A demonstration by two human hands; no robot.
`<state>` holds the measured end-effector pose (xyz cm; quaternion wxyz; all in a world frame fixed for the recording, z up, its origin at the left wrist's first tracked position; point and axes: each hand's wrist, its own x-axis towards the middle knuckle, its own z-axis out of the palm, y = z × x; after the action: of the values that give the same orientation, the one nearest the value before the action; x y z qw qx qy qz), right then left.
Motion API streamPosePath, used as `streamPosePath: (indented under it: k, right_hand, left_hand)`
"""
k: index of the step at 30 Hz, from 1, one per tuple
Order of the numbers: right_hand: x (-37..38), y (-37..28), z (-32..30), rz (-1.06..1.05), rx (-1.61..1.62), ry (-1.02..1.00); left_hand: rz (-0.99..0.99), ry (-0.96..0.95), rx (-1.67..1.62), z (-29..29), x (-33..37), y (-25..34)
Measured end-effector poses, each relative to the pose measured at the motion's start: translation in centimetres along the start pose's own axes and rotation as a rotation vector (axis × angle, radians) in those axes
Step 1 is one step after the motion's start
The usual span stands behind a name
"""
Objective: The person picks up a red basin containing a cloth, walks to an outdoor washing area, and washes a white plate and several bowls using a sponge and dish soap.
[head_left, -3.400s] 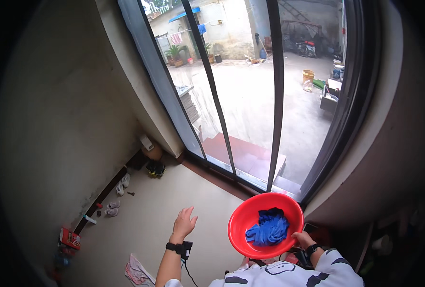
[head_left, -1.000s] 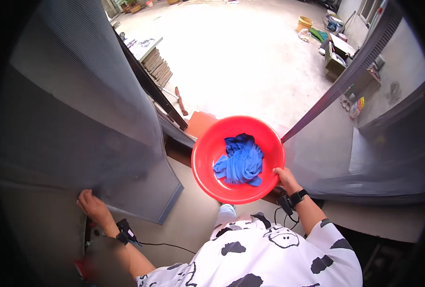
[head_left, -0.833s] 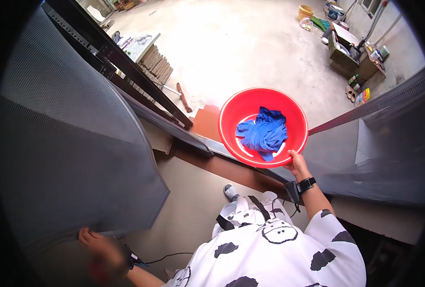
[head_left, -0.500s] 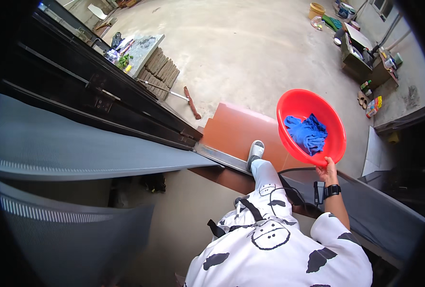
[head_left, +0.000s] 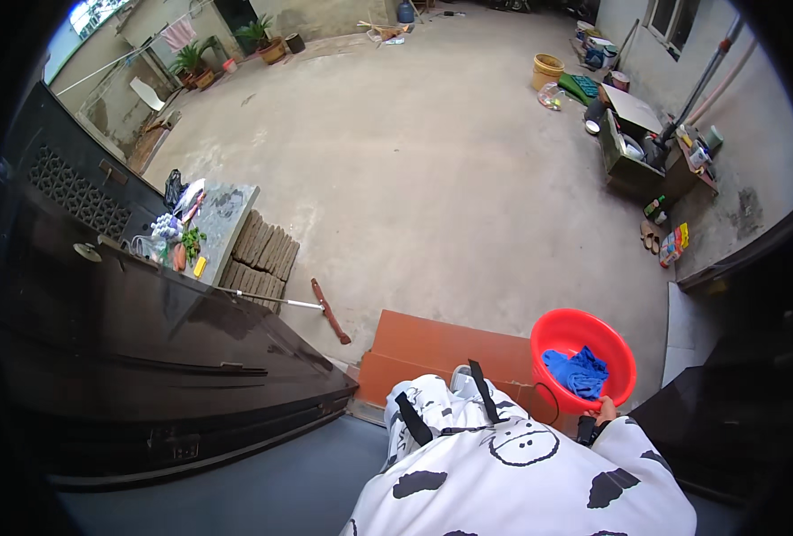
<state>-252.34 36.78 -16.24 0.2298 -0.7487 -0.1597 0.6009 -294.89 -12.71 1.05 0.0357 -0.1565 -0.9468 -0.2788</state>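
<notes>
My right hand (head_left: pixel 604 410) grips the near rim of a red plastic basin (head_left: pixel 626 357), holding it out at my right side. A crumpled blue cloth (head_left: pixel 579 370) lies in the bottom of the basin. Part of my right hand is hidden by my white sleeve with black patches. My left hand does not show anywhere in the picture.
Reddish-brown door steps (head_left: pixel 441 344) lie under me, with a dark door (head_left: pixel 191 375) along my left. A broom-like tool (head_left: pixel 329 313) leans by stacked bricks (head_left: pixel 267 250) and a stone slab table (head_left: pixel 226 223). A concrete sink (head_left: pixel 629 161) stands along the right wall.
I have moved forward through the doorway, and my view has tilted up to take in more of the yard. The basin now sits lower in view, still in my right hand.
</notes>
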Motion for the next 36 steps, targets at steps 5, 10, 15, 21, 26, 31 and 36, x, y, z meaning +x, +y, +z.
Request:
streamPosePath:
  k: [5, 10, 15, 21, 26, 31, 36]
  right_hand:
    - [-0.2, -0.8, 2.8, 0.048, 0.231, -0.023]
    - [-1.2, 0.7, 15.0, -0.016, 0.452, -0.019]
    - [0.8, 3.2, 22.5, 0.025, 0.733, 0.078]
    - [2.2, 7.5, 28.1, 0.169, 0.968, 0.296]
    - [6.4, 9.8, 29.7, 0.204, 1.011, 0.344]
    - [12.2, 8.6, 30.0, 0.185, 1.004, 0.532]
    - [11.5, 5.0, 31.6, 0.158, 1.165, 0.719]
  left_hand:
    - [0.28, -0.438, -0.345, 11.9, 13.9, 13.0]
    - [0.415, -0.803, -0.402, 22.0, 23.1, 18.3]
    - [0.563, -1.053, -0.324, 30.8, 32.4, 23.7]
    - [0.696, -1.332, -0.186, 39.4, 38.1, 31.5]
    - [0.791, -1.547, -0.063, 48.8, 37.6, 38.4]
    - [0.94, -1.785, 0.105, 58.0, 34.2, 46.3]
    - [1.09, -1.962, 0.253, 63.6, 29.8, 54.3]
